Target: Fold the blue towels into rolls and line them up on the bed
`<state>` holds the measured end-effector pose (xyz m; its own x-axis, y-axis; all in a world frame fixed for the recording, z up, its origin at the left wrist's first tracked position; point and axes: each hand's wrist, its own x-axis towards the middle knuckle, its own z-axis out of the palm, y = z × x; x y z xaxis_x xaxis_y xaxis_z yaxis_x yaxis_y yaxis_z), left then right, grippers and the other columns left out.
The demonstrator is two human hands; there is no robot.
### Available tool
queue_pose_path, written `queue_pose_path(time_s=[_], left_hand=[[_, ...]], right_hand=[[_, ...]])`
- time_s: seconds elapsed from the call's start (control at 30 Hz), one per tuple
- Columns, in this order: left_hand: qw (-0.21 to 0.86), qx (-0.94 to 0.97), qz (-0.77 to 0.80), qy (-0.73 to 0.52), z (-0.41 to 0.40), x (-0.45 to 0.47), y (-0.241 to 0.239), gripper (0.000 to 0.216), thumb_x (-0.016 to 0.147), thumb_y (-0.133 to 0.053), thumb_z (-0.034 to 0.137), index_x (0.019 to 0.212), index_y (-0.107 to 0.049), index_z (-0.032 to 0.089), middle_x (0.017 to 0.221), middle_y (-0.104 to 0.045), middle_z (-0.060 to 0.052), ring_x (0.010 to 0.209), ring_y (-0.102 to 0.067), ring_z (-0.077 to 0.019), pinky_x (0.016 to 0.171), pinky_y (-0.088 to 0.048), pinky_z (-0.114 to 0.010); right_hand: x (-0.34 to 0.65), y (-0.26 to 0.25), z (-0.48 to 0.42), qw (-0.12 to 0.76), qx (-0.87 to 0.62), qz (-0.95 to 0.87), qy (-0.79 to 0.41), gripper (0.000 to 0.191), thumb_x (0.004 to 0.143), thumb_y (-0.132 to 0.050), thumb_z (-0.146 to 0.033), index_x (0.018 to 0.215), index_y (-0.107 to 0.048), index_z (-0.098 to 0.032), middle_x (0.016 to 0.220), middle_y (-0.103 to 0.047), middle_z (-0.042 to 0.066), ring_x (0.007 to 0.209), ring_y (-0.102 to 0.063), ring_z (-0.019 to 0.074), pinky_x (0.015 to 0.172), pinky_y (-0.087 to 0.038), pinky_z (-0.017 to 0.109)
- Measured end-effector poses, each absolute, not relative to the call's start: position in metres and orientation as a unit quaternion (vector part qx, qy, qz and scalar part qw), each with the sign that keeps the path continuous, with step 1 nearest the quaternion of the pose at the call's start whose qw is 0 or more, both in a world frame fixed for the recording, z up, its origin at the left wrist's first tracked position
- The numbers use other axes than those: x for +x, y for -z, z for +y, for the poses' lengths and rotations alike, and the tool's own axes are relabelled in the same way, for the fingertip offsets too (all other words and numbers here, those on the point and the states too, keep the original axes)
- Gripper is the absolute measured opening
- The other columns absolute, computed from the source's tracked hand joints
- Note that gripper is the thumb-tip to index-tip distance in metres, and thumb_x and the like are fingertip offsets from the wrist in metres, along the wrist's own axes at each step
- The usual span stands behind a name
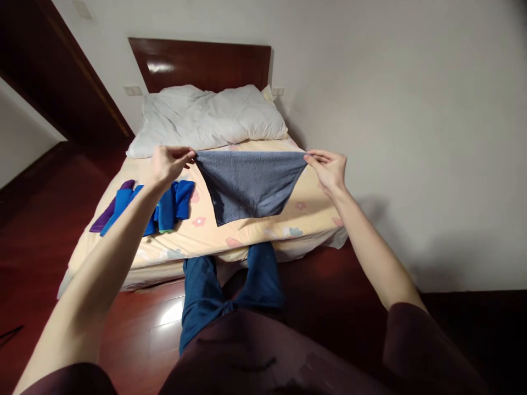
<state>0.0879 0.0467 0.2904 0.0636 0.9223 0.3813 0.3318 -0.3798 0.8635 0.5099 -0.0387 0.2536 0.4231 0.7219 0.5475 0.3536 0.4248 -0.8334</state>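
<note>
A grey-blue towel (251,184) hangs stretched between my two hands above the bed (230,238). My left hand (169,163) pinches its upper left corner, and my right hand (328,167) pinches the upper right corner. The top edge is pulled nearly straight, while the lower part drapes down with a corner dipping at the left. On the bed to the left, partly hidden behind my left forearm, lie several rolled or folded blue cloths (167,211) and a purple cloth (105,216).
White bedding (209,118) is heaped at the far end, before a dark wooden headboard (206,63). A white wall (411,137) rises on the right. My legs stand close to the bed's near edge, on a reddish wooden floor (140,329).
</note>
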Motion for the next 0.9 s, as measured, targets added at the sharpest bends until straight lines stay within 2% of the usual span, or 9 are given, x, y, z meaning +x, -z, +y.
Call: queue_pose_path(time_s=[0.23,0.33,0.43,0.5,0.6,0.7,0.8,0.9], left_hand=[[0.284,0.699,0.497,-0.429,-0.008,0.057,-0.270,0.028,0.079,-0.075,0.047,0.088,-0.078,0.021,0.084,-0.076,-0.005,0.083,-0.072,-0.0248,0.075,-0.064,-0.034],[0.261,0.711,0.510,-0.408,-0.027,0.045,-0.265,0.026,0.079,-0.075,0.050,0.087,-0.079,0.025,0.092,-0.077,-0.004,0.085,-0.073,-0.0267,0.074,-0.063,-0.035],[0.252,0.727,0.519,-0.371,-0.035,0.037,-0.261,0.027,0.080,-0.073,0.052,0.087,-0.080,0.026,0.087,-0.076,-0.003,0.075,-0.071,-0.0250,0.069,-0.062,-0.035],[0.255,0.733,0.531,-0.340,-0.035,0.035,-0.260,0.029,0.080,-0.072,0.052,0.088,-0.081,0.025,0.078,-0.075,-0.002,0.067,-0.069,-0.0236,0.066,-0.061,-0.036],[0.258,0.732,0.543,-0.321,-0.022,0.034,-0.257,0.029,0.079,-0.072,0.049,0.089,-0.081,0.023,0.073,-0.075,-0.003,0.062,-0.068,-0.0225,0.065,-0.060,-0.035],[0.283,0.715,0.550,-0.326,0.010,0.037,-0.246,0.027,0.075,-0.075,0.044,0.087,-0.081,0.021,0.072,-0.075,-0.004,0.066,-0.071,-0.0236,0.068,-0.062,-0.035],[0.314,0.696,0.551,-0.338,0.058,0.044,-0.229,0.023,0.072,-0.076,0.038,0.084,-0.079,0.019,0.070,-0.074,-0.007,0.069,-0.073,-0.0248,0.071,-0.062,-0.037],[0.311,0.679,0.551,-0.373,0.107,0.054,-0.222,0.021,0.072,-0.075,0.037,0.081,-0.076,0.018,0.068,-0.072,-0.008,0.067,-0.072,-0.0237,0.073,-0.063,-0.042]], right_hand=[[0.496,-0.245,-0.109,0.623,-0.554,-0.517,-0.194,0.038,0.065,-0.093,-0.047,0.083,-0.079,-0.017,0.080,-0.076,0.006,0.076,-0.073,0.0202,0.074,-0.064,0.035],[0.495,-0.241,-0.127,0.611,-0.559,-0.525,-0.196,0.041,0.063,-0.094,-0.052,0.081,-0.079,-0.018,0.086,-0.075,0.006,0.073,-0.072,0.0184,0.070,-0.064,0.033],[0.496,-0.236,-0.134,0.595,-0.560,-0.532,-0.223,0.044,0.061,-0.094,-0.054,0.080,-0.077,-0.018,0.093,-0.074,0.007,0.069,-0.072,0.0175,0.065,-0.064,0.032],[0.498,-0.233,-0.131,0.565,-0.574,-0.535,-0.255,0.046,0.063,-0.094,-0.056,0.081,-0.077,-0.017,0.088,-0.074,0.007,0.065,-0.072,0.0170,0.062,-0.063,0.032],[0.500,-0.229,-0.113,0.523,-0.593,-0.544,-0.282,0.048,0.063,-0.093,-0.055,0.083,-0.075,-0.015,0.079,-0.074,0.007,0.061,-0.070,0.0165,0.060,-0.062,0.031],[0.502,-0.223,-0.072,0.500,-0.590,-0.570,-0.278,0.050,0.059,-0.095,-0.054,0.082,-0.075,-0.014,0.074,-0.075,0.006,0.063,-0.070,0.0166,0.060,-0.060,0.029],[0.501,-0.214,-0.015,0.501,-0.574,-0.589,-0.269,0.049,0.055,-0.097,-0.050,0.080,-0.074,-0.014,0.071,-0.075,0.005,0.062,-0.069,0.0153,0.059,-0.058,0.027],[0.495,-0.209,0.040,0.514,-0.586,-0.577,-0.244,0.042,0.058,-0.096,-0.043,0.077,-0.073,-0.013,0.067,-0.073,0.003,0.059,-0.066,0.0141,0.061,-0.060,0.028]])
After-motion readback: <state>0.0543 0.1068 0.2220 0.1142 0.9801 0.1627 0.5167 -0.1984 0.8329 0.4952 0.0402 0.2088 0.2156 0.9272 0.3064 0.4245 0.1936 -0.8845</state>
